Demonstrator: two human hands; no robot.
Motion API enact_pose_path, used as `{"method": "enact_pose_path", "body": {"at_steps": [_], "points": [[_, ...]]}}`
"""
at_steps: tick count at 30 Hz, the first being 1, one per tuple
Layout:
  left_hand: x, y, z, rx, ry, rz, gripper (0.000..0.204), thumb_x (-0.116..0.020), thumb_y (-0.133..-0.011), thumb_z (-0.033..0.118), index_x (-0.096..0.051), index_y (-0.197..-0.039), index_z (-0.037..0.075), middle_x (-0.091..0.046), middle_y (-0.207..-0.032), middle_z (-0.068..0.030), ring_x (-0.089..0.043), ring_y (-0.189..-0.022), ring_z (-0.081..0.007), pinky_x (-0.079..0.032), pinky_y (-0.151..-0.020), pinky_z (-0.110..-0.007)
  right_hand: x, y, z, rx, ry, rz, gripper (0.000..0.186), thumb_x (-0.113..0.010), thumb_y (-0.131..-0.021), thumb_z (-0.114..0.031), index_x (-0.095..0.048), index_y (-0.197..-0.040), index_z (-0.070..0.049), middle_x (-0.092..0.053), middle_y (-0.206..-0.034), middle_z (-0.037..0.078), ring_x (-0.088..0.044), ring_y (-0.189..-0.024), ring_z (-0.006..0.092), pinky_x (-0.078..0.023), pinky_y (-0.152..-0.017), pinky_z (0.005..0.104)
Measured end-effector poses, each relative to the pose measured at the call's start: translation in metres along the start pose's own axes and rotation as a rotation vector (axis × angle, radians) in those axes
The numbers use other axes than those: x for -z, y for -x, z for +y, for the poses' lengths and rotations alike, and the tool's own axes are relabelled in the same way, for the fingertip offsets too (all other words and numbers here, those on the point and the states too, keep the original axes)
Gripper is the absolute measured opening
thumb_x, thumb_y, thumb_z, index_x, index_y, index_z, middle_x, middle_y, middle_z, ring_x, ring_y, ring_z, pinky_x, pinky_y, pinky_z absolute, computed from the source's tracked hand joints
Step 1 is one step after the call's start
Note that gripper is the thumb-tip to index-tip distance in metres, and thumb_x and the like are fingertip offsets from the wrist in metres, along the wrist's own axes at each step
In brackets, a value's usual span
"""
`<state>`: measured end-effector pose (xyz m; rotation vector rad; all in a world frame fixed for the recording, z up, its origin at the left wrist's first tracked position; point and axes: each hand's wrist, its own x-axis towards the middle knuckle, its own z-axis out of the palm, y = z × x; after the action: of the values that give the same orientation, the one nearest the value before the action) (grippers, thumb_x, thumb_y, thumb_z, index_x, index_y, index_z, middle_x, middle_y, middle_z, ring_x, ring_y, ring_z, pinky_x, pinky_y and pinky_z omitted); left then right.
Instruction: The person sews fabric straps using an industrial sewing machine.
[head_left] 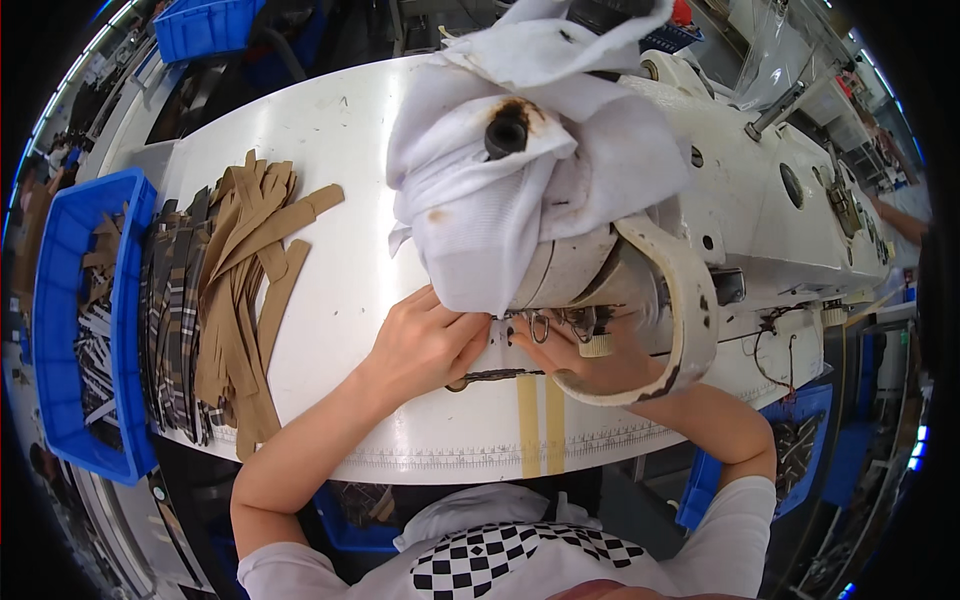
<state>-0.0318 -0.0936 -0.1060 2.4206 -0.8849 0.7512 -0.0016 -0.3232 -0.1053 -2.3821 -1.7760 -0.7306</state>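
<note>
The left hand (425,342) is curled, fingertips tucked beneath white cloth (465,215); whether it grips anything cannot be told. The right hand (590,355), partly hidden behind a curved, chipped metal guard (697,315), gives no clear grip either. The working end of the sewing machine (755,190) lies between them, at three o'clock from the left and about ten from the right; its painted arm runs off toward two. Across the smooth bench (340,245), at nine, lie flat, matte brown strips (240,300), long axes roughly twelve to six, then plaid strips (170,310) and a plastic blue bin (128,340).
</note>
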Motion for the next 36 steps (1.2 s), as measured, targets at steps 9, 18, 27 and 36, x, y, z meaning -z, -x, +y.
{"method": "enact_pose_path", "body": {"at_steps": [9, 18, 27, 36], "points": [[-0.003, 0.001, 0.001, -0.041, 0.06, -0.057, 0.024, -0.069, -0.067, 0.0, -0.07, -0.091, 0.0, -0.067, -0.092, -0.0081, -0.064, -0.081, -0.0218, -0.054, -0.069, -0.032, 0.002, 0.0, 0.008, -0.841, -1.125, 0.084, 0.012, -0.066, -0.083, -0.003, -0.071, -0.094, -0.004, -0.072, -0.09, 0.01, -0.069, -0.081, 0.0182, -0.055, -0.069, 0.0306], [0.0, 0.002, -0.001, 0.052, 0.11, -0.122, 0.023, -0.068, -0.067, -0.002, -0.069, -0.09, 0.0, -0.066, -0.089, -0.0083, -0.063, -0.079, -0.0223, -0.053, -0.068, -0.032, -0.015, 0.002, 0.008, -0.384, -0.354, 0.155, 0.019, -0.07, -0.079, -0.012, -0.069, -0.096, -0.006, -0.069, -0.09, 0.01, -0.067, -0.076, 0.0273, -0.054, -0.063, 0.0365], [0.002, -0.002, -0.003, 0.134, 0.183, -0.158, 0.025, -0.062, -0.067, -0.004, -0.066, -0.092, 0.0, -0.064, -0.086, -0.0108, -0.062, -0.078, -0.0269, -0.053, -0.068, -0.036, -0.011, 0.009, 0.01, -0.393, -0.254, 0.007, 0.035, -0.066, -0.07, -0.005, -0.068, -0.105, -0.007, -0.067, -0.094, 0.009, -0.063, -0.087, 0.0282, -0.049, -0.073, 0.0437], [-0.043, -0.059, -0.099, 0.3, 0.178, 0.177, 0.03, -0.061, -0.08, 0.012, -0.062, -0.108, 0.003, -0.064, -0.098, -0.0158, -0.061, -0.083, -0.0328, -0.051, -0.07, -0.035, 0.003, 0.031, -0.007, -0.331, -0.247, 0.178, 0.023, -0.064, -0.071, 0.0, -0.068, -0.093, -0.006, -0.065, -0.099, 0.009, -0.061, -0.098, 0.0257, -0.049, -0.081, 0.0374]]}}
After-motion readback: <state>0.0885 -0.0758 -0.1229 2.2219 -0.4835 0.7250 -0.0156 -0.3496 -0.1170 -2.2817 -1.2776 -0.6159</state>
